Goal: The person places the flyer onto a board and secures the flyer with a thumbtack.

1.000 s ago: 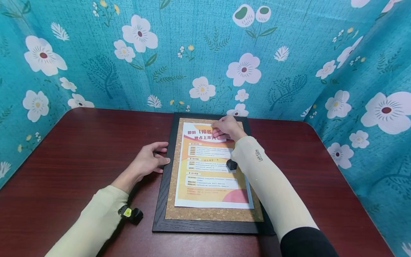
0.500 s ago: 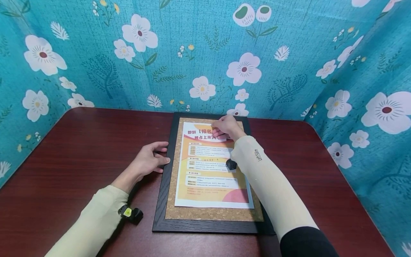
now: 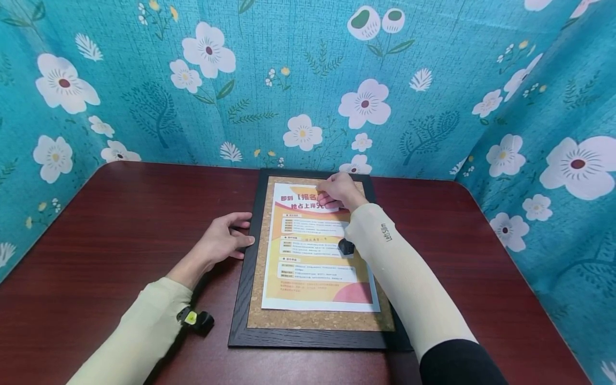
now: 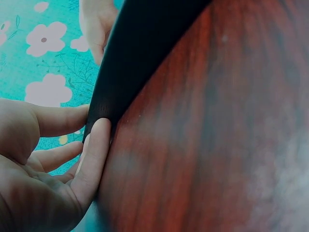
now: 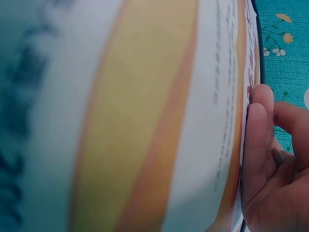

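Observation:
A poster point(image 3: 308, 278) with orange and yellow print lies on a cork board point(image 3: 317, 321) set in a black frame point(image 3: 308, 338). My left hand point(image 3: 226, 238) touches the frame's left side, its thumb and fingertips along the edge. In the left wrist view, the fingers point(image 4: 99, 150) are extended against the dark frame edge. Over the poster's upper right part, my right hand point(image 3: 339, 191) has its fingers bent and fingertips at the printed heading. Fingers point(image 5: 256, 140) meet the poster surface in the right wrist view. I cannot tell whether the right hand pinches something small; its fingertips hide that spot.
The frame lies on a dark red wooden table point(image 3: 159, 214), near its back edge. Behind and to the right hangs a blue flowered curtain point(image 3: 269, 48). A black wrist camera point(image 3: 204, 323) is strapped to the left sleeve; the right sleeve point(image 3: 399, 256) crosses the frame's right side.

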`<action>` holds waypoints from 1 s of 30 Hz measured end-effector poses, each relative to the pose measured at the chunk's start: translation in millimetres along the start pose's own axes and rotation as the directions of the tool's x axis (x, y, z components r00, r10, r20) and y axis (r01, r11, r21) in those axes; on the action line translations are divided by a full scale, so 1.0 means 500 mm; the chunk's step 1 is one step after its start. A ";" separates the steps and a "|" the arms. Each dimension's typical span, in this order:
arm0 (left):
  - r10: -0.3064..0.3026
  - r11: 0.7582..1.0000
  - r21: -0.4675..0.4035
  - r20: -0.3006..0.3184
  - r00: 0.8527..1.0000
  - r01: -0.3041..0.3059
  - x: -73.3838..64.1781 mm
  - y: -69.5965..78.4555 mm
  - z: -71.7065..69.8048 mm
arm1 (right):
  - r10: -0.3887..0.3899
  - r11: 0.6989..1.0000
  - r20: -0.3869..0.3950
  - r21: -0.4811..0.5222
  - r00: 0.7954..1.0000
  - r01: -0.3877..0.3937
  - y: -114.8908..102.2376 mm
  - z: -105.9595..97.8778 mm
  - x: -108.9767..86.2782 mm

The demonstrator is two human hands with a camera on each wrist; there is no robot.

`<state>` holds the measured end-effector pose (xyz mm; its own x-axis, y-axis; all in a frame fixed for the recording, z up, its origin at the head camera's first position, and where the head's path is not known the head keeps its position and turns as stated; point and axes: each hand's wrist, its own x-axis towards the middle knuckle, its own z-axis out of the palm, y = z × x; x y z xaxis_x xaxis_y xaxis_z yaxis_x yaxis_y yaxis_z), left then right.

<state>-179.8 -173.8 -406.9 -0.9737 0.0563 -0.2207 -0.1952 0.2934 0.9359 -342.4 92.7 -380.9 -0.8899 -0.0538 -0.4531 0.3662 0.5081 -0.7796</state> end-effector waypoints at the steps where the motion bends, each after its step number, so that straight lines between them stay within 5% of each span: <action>1: 0.000 1.000 0.000 0.001 1.000 0.000 0.000 0.000 0.000 | 0.000 1.000 -0.003 -0.003 1.000 0.000 0.000 -0.001 0.000; 13: -0.022 1.000 0.002 0.024 0.999 0.022 -0.005 -0.008 -0.004 | -0.086 0.996 0.064 0.030 0.994 0.084 0.022 -0.011 -0.006; 30: -0.032 0.999 0.027 0.031 0.999 0.031 0.002 -0.010 -0.030 | -0.297 0.934 0.046 -0.192 0.954 0.301 0.035 -0.065 -0.080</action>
<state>-181.8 -189.3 -407.8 -0.9628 0.0769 -0.2592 -0.2223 0.3204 0.9208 -309.1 131.9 -362.5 -0.9451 -0.2418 -0.2200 0.0223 0.6237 -0.7813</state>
